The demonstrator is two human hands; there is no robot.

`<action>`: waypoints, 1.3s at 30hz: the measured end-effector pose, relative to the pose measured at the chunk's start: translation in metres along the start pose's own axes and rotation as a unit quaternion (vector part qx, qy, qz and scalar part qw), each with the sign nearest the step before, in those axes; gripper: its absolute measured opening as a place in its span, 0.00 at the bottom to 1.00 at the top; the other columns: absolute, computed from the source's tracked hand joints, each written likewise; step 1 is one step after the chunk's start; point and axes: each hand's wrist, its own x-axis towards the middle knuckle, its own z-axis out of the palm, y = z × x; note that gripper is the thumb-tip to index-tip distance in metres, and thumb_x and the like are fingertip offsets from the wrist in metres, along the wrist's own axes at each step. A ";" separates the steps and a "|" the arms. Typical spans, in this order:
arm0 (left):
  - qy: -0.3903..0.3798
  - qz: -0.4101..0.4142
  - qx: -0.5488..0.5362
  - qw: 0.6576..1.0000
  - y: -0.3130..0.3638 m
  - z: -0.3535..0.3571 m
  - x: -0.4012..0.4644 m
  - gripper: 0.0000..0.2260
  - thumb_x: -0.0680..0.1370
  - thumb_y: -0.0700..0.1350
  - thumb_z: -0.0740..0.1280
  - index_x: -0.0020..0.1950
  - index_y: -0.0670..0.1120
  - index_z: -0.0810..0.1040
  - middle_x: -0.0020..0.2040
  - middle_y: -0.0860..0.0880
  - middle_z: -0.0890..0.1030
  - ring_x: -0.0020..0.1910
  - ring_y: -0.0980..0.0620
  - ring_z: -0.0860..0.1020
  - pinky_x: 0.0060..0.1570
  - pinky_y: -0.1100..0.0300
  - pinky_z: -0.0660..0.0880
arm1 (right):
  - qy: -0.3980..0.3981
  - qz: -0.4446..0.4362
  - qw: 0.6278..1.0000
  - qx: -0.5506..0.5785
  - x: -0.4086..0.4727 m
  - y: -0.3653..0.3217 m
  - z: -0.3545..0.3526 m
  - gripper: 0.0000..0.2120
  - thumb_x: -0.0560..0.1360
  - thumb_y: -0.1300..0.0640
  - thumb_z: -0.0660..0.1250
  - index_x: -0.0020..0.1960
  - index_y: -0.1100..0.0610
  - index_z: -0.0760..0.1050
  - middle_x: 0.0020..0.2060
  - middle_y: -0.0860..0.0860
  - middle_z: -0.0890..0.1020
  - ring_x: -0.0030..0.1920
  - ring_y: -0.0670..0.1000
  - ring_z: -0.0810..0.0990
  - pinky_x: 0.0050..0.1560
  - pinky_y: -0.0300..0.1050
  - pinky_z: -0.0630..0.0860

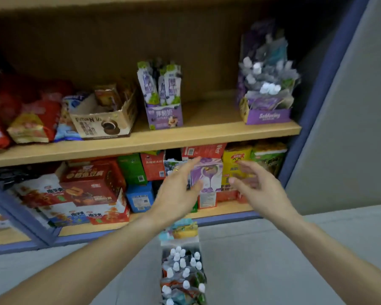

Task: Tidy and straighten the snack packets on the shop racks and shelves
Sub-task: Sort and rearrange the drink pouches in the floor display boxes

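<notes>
While both arms reach toward the lower shelf [218,211], the left hand [176,190] and right hand [257,186] hover with fingers spread and relaxed, gripping nothing, either side of a purple carton [207,175] standing among the snack boxes; on the upper shelf [141,144] a cardboard tray [103,122] reads "FUTUAN"; a purple display box [266,116] carries blurred script, unreadable; a box of spouted pouches [182,269] sits on the floor below.
</notes>
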 end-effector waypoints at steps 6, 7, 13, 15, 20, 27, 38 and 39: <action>0.034 0.052 -0.018 0.998 0.097 0.002 0.102 0.28 0.83 0.53 0.65 0.82 0.54 0.60 0.78 0.48 0.68 0.76 0.48 0.67 0.70 0.57 0.65 | 0.162 -0.011 0.987 -0.008 0.064 -0.033 -0.079 0.28 0.78 0.45 0.70 0.74 0.53 0.70 0.67 0.49 0.77 0.63 0.53 0.79 0.62 0.52 0.76; 0.031 0.042 -0.022 0.998 0.106 0.005 0.116 0.30 0.83 0.54 0.65 0.83 0.53 0.59 0.79 0.47 0.67 0.77 0.47 0.67 0.69 0.57 0.65 | 0.181 -0.001 0.983 -0.012 0.073 -0.033 -0.088 0.27 0.79 0.46 0.70 0.74 0.55 0.69 0.67 0.51 0.77 0.65 0.54 0.77 0.63 0.52 0.75; -0.035 -0.071 -0.088 0.993 0.139 0.022 0.186 0.41 0.79 0.54 0.72 0.84 0.46 0.51 0.82 0.44 0.62 0.80 0.44 0.63 0.75 0.52 0.63 | 0.155 0.072 0.985 -0.013 0.128 -0.024 -0.129 0.28 0.82 0.55 0.63 0.79 0.60 0.60 0.73 0.57 0.72 0.71 0.59 0.73 0.65 0.51 0.71; -0.052 -0.106 -0.114 0.987 0.138 0.028 0.208 0.49 0.75 0.51 0.78 0.84 0.45 0.49 0.82 0.44 0.62 0.79 0.44 0.63 0.75 0.51 0.65 | 0.125 0.092 0.988 0.010 0.147 -0.020 -0.139 0.30 0.81 0.58 0.62 0.81 0.59 0.57 0.74 0.57 0.71 0.71 0.59 0.72 0.63 0.48 0.71; -0.064 -0.134 -0.191 0.970 0.128 0.046 0.254 0.43 0.65 0.49 0.85 0.73 0.42 0.67 0.69 0.48 0.76 0.66 0.48 0.75 0.63 0.54 0.75 | 0.056 0.127 0.986 0.091 0.186 -0.008 -0.153 0.42 0.75 0.64 0.69 0.82 0.55 0.52 0.76 0.54 0.69 0.73 0.57 0.69 0.66 0.48 0.69; -0.055 -0.095 -0.295 0.949 0.126 0.063 0.262 0.30 0.67 0.42 0.84 0.65 0.45 0.76 0.60 0.49 0.84 0.57 0.54 0.81 0.59 0.58 0.78 | 0.046 0.054 0.988 0.138 0.188 0.001 -0.155 0.34 0.76 0.64 0.73 0.77 0.54 0.63 0.60 0.47 0.79 0.54 0.47 0.76 0.56 0.42 0.70; -0.065 0.009 -0.294 0.953 0.147 0.011 0.075 0.33 0.72 0.37 0.80 0.72 0.58 0.72 0.59 0.58 0.85 0.58 0.59 0.83 0.52 0.65 0.81 | 0.029 -0.031 0.985 0.166 0.034 -0.003 -0.148 0.19 0.76 0.57 0.75 0.65 0.46 0.76 0.57 0.42 0.85 0.61 0.45 0.82 0.63 0.48 0.78; -0.060 0.013 -0.283 0.957 0.147 0.009 0.052 0.32 0.72 0.38 0.80 0.71 0.57 0.73 0.58 0.59 0.85 0.58 0.60 0.83 0.52 0.66 0.80 | 0.028 -0.028 0.983 0.178 0.013 -0.002 -0.145 0.18 0.76 0.59 0.75 0.63 0.49 0.76 0.56 0.44 0.86 0.60 0.45 0.83 0.61 0.44 0.78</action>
